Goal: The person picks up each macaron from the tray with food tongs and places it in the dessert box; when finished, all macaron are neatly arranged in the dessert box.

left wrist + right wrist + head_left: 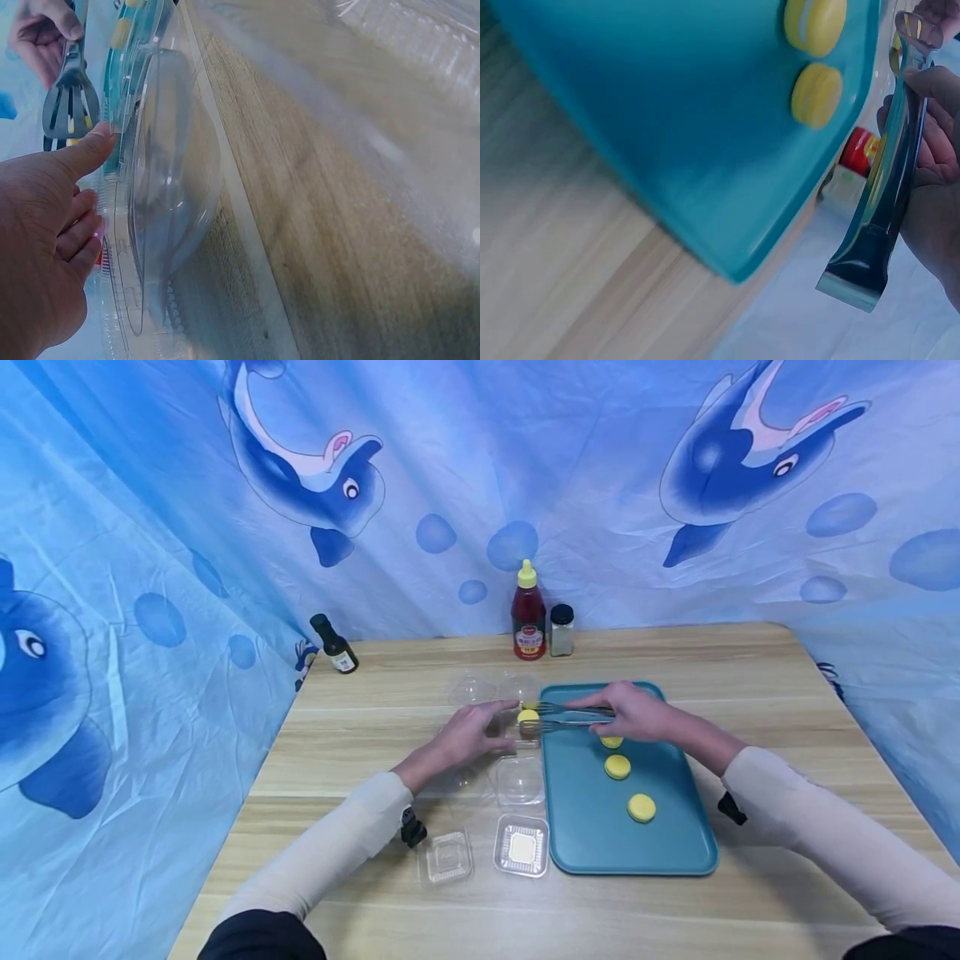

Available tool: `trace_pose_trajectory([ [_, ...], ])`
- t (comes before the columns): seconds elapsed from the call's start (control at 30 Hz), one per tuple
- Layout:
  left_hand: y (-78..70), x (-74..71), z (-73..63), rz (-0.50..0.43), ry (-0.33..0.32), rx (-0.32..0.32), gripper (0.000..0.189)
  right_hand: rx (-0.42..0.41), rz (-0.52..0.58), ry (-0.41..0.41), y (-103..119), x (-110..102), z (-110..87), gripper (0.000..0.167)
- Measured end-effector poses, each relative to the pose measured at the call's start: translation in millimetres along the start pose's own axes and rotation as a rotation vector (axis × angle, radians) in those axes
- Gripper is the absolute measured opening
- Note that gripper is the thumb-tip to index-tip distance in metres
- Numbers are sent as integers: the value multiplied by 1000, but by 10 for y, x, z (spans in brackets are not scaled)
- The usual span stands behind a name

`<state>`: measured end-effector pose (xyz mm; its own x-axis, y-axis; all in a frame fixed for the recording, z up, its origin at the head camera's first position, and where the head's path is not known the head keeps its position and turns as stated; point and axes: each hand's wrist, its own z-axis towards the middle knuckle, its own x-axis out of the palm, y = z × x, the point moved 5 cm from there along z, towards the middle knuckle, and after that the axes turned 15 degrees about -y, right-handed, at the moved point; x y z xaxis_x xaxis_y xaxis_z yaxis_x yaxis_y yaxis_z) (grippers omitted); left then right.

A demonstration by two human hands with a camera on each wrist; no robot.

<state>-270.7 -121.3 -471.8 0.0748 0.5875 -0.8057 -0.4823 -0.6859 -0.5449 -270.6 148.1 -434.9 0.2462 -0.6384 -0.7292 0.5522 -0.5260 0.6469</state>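
Note:
My right hand (637, 712) holds metal tongs (573, 724) with slotted heads, reaching left past the blue-green tray's edge. A yellow macaron (528, 716) is at the tongs' heads, over a clear plastic container; whether it touches the bottom is unclear. My left hand (468, 733) is at the left of that spot, thumb and forefinger spread apart. In the left wrist view, this hand (45, 232) has its thumb tip at the edge of the clear container (161, 172). More yellow macarons (641, 807) lie on the tray (592, 843).
Nearer me stand more open clear containers (519, 781), one with a white square (522, 847) inside. At the table's back are a red sauce bottle (528, 618), a black-capped shaker (562, 631) and a dark bottle (335, 645). A blue dolphin curtain (465, 468) hangs behind.

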Motion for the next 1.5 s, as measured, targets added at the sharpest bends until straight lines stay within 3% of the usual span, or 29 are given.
trace_pose_trajectory([
  [0.2, -11, -5, 14, 34, -2, 8, 88, 27, 14, 41, 113, 60, 99, 53],
  [0.47, -9, -8, 17, 48, -6, 18, 91, -22, -18, 75, 241, 86, 184, 52],
  [0.77, 10, 3, 16, 33, -16, 36, 89, 37, -72, 113, 329, 120, 275, 54],
  [1.3, 3, 0, 12, 31, -9, 12, 87, 18, -173, 148, 437, 116, 337, 52],
  [1.5, 6, 0, 10, 35, -13, 13, 88, 42, -151, 148, 434, 83, 309, 55],
])
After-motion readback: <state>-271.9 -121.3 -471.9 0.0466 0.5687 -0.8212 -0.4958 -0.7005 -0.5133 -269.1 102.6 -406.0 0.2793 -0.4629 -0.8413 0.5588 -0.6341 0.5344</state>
